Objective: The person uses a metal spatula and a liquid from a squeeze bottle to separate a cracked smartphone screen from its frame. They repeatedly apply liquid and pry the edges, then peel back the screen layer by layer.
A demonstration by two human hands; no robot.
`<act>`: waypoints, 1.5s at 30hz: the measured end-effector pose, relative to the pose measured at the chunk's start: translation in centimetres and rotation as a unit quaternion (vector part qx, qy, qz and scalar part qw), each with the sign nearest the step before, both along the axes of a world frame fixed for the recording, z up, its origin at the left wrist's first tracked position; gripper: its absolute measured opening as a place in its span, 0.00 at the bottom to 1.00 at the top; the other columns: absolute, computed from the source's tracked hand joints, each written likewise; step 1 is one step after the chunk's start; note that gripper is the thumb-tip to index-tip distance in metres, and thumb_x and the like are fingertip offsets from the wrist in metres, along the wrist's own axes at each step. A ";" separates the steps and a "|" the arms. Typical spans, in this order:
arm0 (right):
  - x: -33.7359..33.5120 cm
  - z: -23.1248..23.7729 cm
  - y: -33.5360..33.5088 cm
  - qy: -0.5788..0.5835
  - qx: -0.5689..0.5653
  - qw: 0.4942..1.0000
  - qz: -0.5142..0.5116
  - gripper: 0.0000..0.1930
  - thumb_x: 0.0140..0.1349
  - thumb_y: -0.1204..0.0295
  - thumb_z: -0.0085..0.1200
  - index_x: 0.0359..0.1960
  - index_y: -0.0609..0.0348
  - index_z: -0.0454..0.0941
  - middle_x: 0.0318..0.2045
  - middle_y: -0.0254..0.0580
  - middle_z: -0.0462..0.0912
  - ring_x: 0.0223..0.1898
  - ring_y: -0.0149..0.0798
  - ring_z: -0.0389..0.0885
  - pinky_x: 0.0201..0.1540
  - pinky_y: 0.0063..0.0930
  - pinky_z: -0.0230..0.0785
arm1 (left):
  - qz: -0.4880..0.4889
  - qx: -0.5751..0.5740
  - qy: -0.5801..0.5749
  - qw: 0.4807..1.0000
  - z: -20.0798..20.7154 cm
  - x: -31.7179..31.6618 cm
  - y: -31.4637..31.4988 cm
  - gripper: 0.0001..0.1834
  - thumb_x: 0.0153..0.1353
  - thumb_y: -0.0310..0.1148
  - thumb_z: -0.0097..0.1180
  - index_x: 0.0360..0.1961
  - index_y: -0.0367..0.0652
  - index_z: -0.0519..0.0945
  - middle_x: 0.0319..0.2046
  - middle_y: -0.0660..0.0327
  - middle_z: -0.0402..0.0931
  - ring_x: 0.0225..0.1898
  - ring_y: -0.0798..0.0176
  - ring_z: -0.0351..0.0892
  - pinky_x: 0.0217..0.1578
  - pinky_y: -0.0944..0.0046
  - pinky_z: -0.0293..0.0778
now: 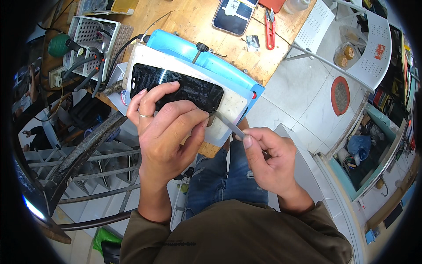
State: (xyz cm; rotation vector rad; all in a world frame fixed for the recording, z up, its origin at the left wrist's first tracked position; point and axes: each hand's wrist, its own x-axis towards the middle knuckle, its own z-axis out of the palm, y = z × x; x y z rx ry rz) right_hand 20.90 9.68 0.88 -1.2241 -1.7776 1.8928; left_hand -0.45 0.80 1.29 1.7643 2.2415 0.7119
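A black smartphone (189, 90) lies screen up on a white-topped plate (236, 104) of a light-blue device (176, 46). Its glass is smeared and reflects light. My left hand (169, 127), a ring on one finger, holds the phone down, with fingertips on the glass and others bent at its near edge. In my right hand (272, 160), a thin flat metal pry blade (233, 126) is pinched between thumb and fingers. The blade points at the phone's lower right corner, by my left fingertips. Whether its tip goes under the glass I cannot tell.
A black knob (201, 47) rises behind the phone. Farther back on the wooden table lie another phone (233, 16) and red-handled snips (270, 33). A white basket (90, 42) with tools and cables stands left. At right is a white perforated chair (367, 48).
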 end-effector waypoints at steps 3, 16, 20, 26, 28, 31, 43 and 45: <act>0.1 0.1 0.0 -0.008 -0.015 1.000 -0.002 0.03 0.75 0.81 0.61 0.46 0.67 0.84 0.22 0.36 0.85 0.20 0.23 0.79 0.24 0.22 0.66 | 0.000 -0.001 -0.001 1.000 0.0 0.0 0.0 0.12 0.49 0.24 0.75 0.36 0.51 0.91 0.38 0.67 0.87 0.62 0.48 0.82 0.70 0.41 0.59; 0.0 0.2 0.2 -0.010 -0.014 1.000 -0.009 0.02 0.75 0.81 0.61 0.45 0.67 0.84 0.21 0.35 0.84 0.20 0.23 0.78 0.24 0.22 0.66 | 0.004 -0.003 -0.003 1.000 0.0 0.1 0.0 0.13 0.49 0.24 0.75 0.35 0.51 0.91 0.38 0.68 0.87 0.62 0.49 0.82 0.70 0.40 0.58; -0.1 0.1 0.2 -0.007 -0.008 1.000 -0.013 0.02 0.75 0.81 0.61 0.45 0.67 0.84 0.21 0.35 0.84 0.20 0.22 0.78 0.24 0.22 0.66 | 0.003 -0.001 -0.002 1.000 0.0 0.0 0.0 0.12 0.48 0.24 0.75 0.35 0.51 0.91 0.37 0.68 0.87 0.62 0.49 0.82 0.70 0.40 0.58; 0.0 0.0 0.3 0.001 0.010 1.000 -0.009 0.03 0.75 0.81 0.61 0.46 0.67 0.84 0.21 0.35 0.84 0.20 0.22 0.79 0.25 0.22 0.66 | 0.005 -0.003 -0.003 1.000 0.0 0.0 0.0 0.12 0.48 0.24 0.75 0.35 0.52 0.91 0.37 0.69 0.87 0.62 0.49 0.82 0.70 0.40 0.57; 0.0 -0.1 0.3 0.003 0.011 1.000 -0.013 0.03 0.75 0.81 0.61 0.46 0.67 0.84 0.21 0.35 0.84 0.20 0.22 0.78 0.24 0.22 0.66 | 0.004 -0.004 -0.002 1.000 0.0 0.0 0.0 0.12 0.48 0.24 0.75 0.35 0.52 0.91 0.37 0.69 0.87 0.62 0.49 0.82 0.70 0.40 0.57; 0.0 -0.2 0.3 0.006 0.012 1.000 -0.014 0.03 0.75 0.81 0.61 0.46 0.67 0.84 0.21 0.35 0.84 0.20 0.22 0.78 0.24 0.22 0.66 | 0.005 -0.005 -0.002 1.000 0.0 0.0 0.0 0.12 0.48 0.24 0.75 0.35 0.52 0.91 0.37 0.69 0.87 0.62 0.49 0.82 0.70 0.40 0.57; -0.2 0.0 0.6 0.000 -0.001 1.000 -0.018 0.04 0.76 0.80 0.61 0.47 0.69 0.85 0.22 0.34 0.84 0.22 0.20 0.77 0.25 0.20 0.65 | 0.004 -0.006 -0.003 1.000 0.0 0.0 0.0 0.12 0.49 0.25 0.75 0.35 0.52 0.91 0.37 0.70 0.86 0.62 0.49 0.81 0.70 0.40 0.57; -0.2 0.1 0.6 -0.002 -0.003 1.000 -0.020 0.04 0.76 0.80 0.61 0.47 0.69 0.85 0.21 0.34 0.84 0.22 0.20 0.76 0.25 0.20 0.65 | 0.004 -0.008 -0.004 1.000 0.0 0.0 0.0 0.12 0.49 0.25 0.75 0.35 0.52 0.91 0.37 0.70 0.86 0.62 0.49 0.81 0.70 0.40 0.57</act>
